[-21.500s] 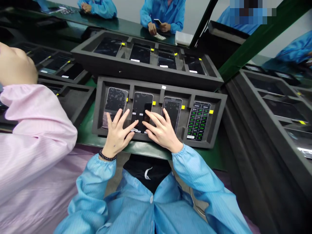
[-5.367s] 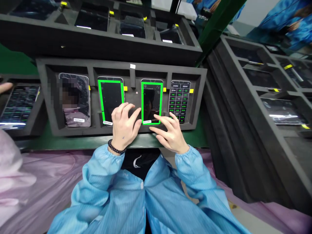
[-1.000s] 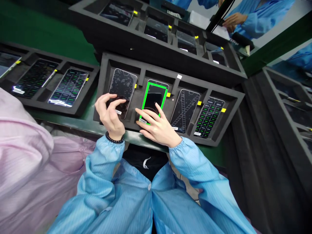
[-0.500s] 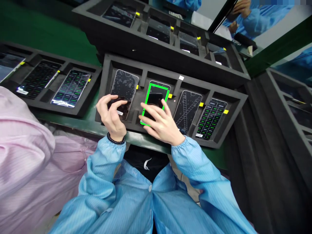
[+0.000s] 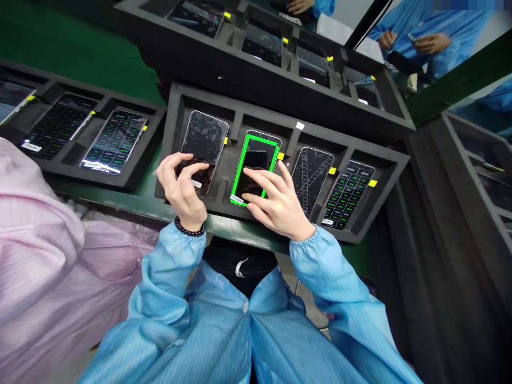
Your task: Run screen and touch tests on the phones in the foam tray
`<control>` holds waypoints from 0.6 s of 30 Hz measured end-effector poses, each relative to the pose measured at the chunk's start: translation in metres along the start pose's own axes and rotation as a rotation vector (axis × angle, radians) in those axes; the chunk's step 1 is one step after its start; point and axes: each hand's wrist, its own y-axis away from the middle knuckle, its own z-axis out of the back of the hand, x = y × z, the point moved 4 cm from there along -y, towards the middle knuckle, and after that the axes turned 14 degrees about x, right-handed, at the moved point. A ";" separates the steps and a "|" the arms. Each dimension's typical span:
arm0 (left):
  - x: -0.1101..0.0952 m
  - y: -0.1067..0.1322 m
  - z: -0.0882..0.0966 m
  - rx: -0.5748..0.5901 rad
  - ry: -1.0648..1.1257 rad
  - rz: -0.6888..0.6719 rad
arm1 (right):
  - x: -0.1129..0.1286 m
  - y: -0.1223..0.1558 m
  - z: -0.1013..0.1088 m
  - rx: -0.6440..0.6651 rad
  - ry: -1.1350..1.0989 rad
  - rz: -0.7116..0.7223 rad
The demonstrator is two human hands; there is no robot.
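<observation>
While a black smartphone with a bright green rectangular frame on its screen (image 5: 255,166) lies flat in the second foam slot from the left, its lower screen is touched by the right hand (image 5: 276,197). The right fingers (image 5: 260,184) are spread apart and clamped on nothing. The left hand (image 5: 183,189) is held over the lower part of a speckled black smartphone (image 5: 202,144) in the first slot, with thumb and index finger curled close together; whether the glass is touched cannot be told. Light, even fingertip contact, with the palm kept off the glass, is judged best here. Both phones are seated in a dark grey foam tray (image 5: 240,216), alongside a smartphone with a crossed-line pattern (image 5: 312,181) and a smartphone showing a green keypad-like grid (image 5: 348,194). A black beaded bracelet (image 5: 189,229) is worn on the left wrist. A second dark foam tray (image 5: 256,90) is set just ahead. A co-worker's pink sleeve (image 5: 28,213) is seen at left, and a co-worker's hands (image 5: 430,44) at upper right.
</observation>
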 end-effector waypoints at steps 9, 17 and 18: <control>0.003 0.002 0.000 -0.007 0.078 0.030 | -0.011 0.035 0.006 0.142 0.002 0.058; 0.002 0.001 0.001 -0.004 0.028 0.019 | -0.012 0.026 0.013 0.056 0.022 0.030; 0.002 0.001 0.001 -0.016 0.046 0.015 | -0.012 0.027 0.015 0.055 0.026 0.025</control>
